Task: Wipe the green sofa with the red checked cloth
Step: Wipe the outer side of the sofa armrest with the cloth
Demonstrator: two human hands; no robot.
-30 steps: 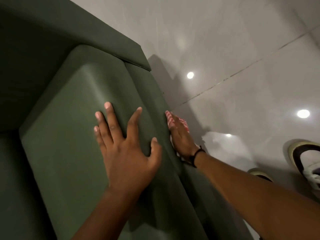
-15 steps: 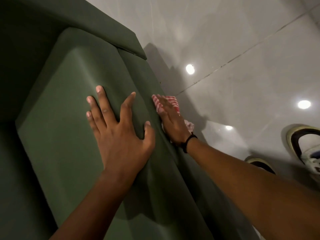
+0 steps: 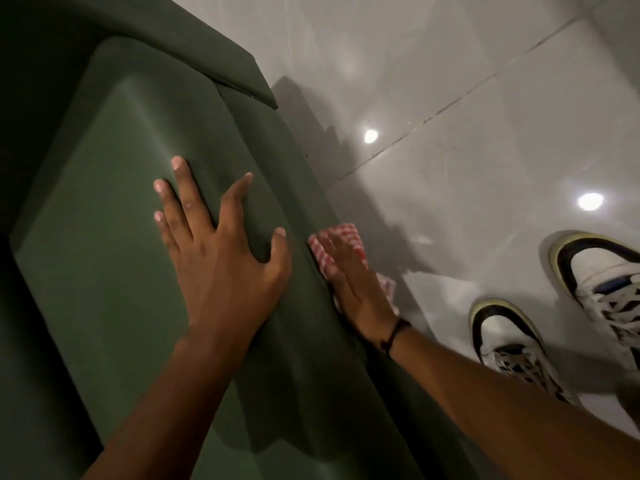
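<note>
Green sofa (image 3: 114, 237) and two sneakers (image 3: 512, 344) on glossy tiled floor (image 3: 450, 209)

Most of the red-and-white checked cloth (image 3: 337, 249) lies hidden under the flat right hand (image 3: 360, 289); only its edges show. The dark green fabric sofa (image 3: 104, 271) runs off the left and bottom edges, and the far white-and-black sneaker (image 3: 602, 271) is cut by the right edge

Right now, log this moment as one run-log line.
task: wiping | left hand: flat on green sofa | right hand: pressing red checked cloth on sofa's outer side
</note>
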